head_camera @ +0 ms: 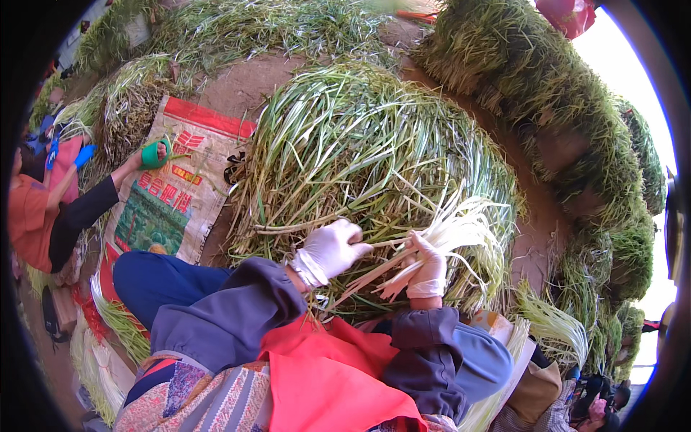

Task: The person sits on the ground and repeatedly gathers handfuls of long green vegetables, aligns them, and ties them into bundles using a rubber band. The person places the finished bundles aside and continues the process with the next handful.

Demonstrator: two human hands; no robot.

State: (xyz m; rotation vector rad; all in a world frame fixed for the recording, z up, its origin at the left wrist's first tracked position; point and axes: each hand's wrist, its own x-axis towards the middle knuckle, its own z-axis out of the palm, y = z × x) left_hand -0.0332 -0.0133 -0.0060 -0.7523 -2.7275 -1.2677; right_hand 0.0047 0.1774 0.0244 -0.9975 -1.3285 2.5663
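Note:
My left hand, in a white disposable glove, is in front of a big heap of long green leafy stalks. Its thumb tip meets the end of a thin stalk that runs across to the other hand; whether the fingers pinch it is unclear. My right hand, gloved the same way, holds a bunch of pale, cleaned stalks. Their pinkish-white lower ends point down and left, and the whitish leaves fan out up and right. Brown, dry lower leaves show along the near face of the heap.
A printed woven sack lies left of the heap. Beside it sits a person in an orange top, one foot in a green sandal. Stacked greens line the right side. Pale bundles lie at lower left and lower right.

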